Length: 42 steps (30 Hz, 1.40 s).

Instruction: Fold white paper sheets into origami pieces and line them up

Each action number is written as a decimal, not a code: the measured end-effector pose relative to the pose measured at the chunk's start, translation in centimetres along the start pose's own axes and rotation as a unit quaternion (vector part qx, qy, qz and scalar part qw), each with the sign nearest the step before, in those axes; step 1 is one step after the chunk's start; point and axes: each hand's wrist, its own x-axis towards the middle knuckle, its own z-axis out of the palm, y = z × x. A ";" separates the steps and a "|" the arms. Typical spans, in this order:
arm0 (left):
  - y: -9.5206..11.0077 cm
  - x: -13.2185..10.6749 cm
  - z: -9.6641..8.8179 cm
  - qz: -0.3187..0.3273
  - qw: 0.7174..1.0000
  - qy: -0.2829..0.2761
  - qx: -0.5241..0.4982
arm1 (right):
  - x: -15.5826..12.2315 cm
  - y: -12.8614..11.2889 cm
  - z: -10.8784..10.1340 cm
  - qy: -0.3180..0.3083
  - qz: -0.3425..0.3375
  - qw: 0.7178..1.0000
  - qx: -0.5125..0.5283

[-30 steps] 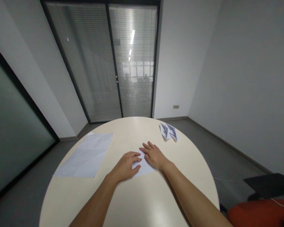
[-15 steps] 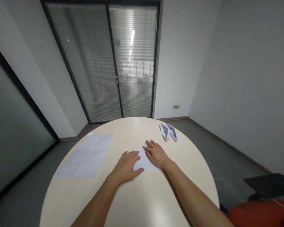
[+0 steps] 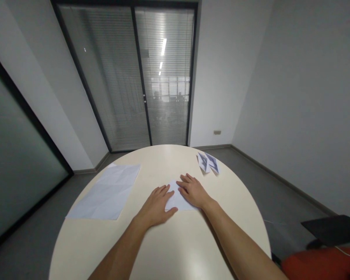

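Two folded white-and-blue paper pieces seemed done, while my left hand and right hand, fingers spread, rested on a small white paper sheet, seemingly unfinished.

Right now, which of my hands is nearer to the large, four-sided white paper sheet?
Left. Your left hand lies to the right of the large, four-sided white paper sheet, apart from it; your right hand is farther right.

Pale grey walls around a round cream table
Blinds cover the black-framed glass, bright strips of light showing there; a red seat stands over grey floor.
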 end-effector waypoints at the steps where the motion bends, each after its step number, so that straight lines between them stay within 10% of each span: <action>1: 0.0 0.0 0.1 -0.001 1.000 0.000 -0.002 | 0.0 0.0 -0.1 0.003 -0.001 1.000 -0.003; 42: -2.0 0.4 1.7 -0.110 0.990 0.043 0.079 | 0.3 -0.6 -0.4 0.012 -0.049 0.999 -0.007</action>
